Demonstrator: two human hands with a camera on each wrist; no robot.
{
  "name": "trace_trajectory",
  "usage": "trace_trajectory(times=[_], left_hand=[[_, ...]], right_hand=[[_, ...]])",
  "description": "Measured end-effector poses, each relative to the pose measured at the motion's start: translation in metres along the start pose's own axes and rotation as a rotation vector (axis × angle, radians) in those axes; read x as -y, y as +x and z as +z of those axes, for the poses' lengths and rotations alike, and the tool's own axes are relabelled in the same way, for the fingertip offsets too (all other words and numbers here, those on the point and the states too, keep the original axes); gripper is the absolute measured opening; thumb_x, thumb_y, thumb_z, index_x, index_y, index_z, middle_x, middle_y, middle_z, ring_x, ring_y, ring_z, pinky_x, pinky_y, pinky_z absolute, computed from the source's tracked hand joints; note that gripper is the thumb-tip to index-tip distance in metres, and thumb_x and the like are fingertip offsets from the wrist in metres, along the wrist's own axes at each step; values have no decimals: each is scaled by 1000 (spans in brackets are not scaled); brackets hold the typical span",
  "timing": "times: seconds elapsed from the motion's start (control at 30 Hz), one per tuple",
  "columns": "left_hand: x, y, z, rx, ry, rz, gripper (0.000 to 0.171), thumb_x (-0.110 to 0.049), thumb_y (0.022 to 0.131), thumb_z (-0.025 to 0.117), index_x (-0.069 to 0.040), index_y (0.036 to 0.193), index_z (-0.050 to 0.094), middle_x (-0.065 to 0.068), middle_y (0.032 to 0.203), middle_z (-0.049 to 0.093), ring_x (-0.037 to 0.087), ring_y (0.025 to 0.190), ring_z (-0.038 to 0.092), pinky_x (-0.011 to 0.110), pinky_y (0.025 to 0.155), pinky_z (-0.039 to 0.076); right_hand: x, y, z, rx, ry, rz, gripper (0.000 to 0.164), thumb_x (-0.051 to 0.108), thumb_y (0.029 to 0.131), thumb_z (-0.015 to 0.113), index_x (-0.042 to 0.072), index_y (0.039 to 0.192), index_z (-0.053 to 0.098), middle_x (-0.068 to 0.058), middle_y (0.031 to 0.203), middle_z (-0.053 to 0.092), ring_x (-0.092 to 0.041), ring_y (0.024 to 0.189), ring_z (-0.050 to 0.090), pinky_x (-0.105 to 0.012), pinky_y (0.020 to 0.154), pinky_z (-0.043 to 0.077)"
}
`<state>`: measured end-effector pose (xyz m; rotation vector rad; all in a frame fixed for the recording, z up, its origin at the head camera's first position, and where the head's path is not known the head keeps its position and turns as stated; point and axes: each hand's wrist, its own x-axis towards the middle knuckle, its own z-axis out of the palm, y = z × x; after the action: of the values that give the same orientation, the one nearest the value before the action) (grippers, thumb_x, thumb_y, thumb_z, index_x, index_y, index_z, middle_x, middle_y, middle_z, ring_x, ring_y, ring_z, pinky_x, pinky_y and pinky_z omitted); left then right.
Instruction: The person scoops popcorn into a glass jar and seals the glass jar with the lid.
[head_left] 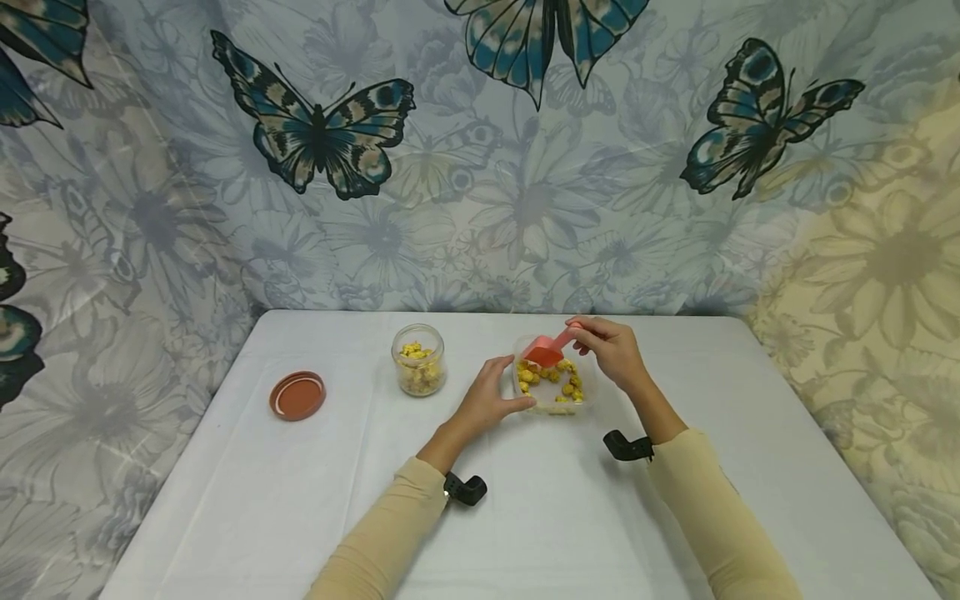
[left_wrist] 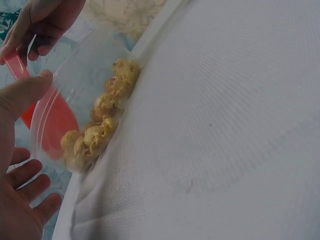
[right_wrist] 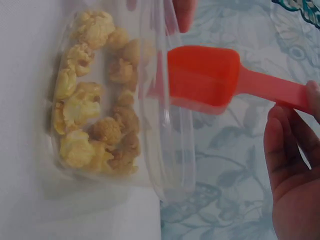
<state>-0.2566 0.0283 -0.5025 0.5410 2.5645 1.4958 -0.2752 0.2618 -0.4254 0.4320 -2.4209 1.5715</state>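
Note:
My right hand [head_left: 611, 350] pinches the handle of a red plastic scoop [head_left: 545, 352] between thumb and fingers. The scoop's bowl [right_wrist: 202, 77] overlaps the rim of a clear plastic container [right_wrist: 167, 150] in the right wrist view, and no popcorn shows in it. Yellow popcorn [head_left: 570, 387] lies around the container's bottom, leaving a bare patch in the middle. At the container's left side is my left hand [head_left: 486, 398], thumb toward the near edge and fingers toward the far corner. Those fingers [left_wrist: 30, 175] look spread and loosely extended in the left wrist view.
Left of the container stands an uncapped glass jar [head_left: 420, 362] partly filled with popcorn. Farther left, a reddish-brown round lid [head_left: 297, 396] lies on the white-covered table [head_left: 540, 517]. A butterfly-print cloth [head_left: 525, 208] hangs behind the table's back edge.

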Motion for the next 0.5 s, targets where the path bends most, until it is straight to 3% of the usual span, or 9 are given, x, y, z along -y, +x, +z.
trace_trajectory(times=[0.17, 0.33, 0.5], left_hand=[[-1, 0, -1, 8, 3, -10, 83, -35, 82, 78, -8, 149, 36, 13, 151, 37, 32, 142, 37, 48, 116, 34], [-2, -1, -1, 19, 2, -5, 83, -36, 83, 78, -8, 150, 36, 14, 151, 37, 32, 142, 37, 49, 116, 34], [-2, -1, -2, 20, 38, -2, 84, -40, 83, 77, -10, 150, 36, 12, 152, 38, 31, 141, 38, 47, 115, 36]], right_hand=[[-2, 4, -5, -33, -171, -73, 22, 10, 94, 63, -3, 109, 72, -22, 93, 70, -9, 69, 62, -14, 62, 52], [-3, 7, -12, 42, -360, -142, 18, 10, 92, 65, 1, 105, 74, -13, 82, 68, -11, 65, 54, -18, 58, 45], [-3, 9, -19, 110, -371, -65, 22, 16, 95, 62, -1, 106, 72, -15, 81, 66, -15, 68, 54, -21, 60, 46]])
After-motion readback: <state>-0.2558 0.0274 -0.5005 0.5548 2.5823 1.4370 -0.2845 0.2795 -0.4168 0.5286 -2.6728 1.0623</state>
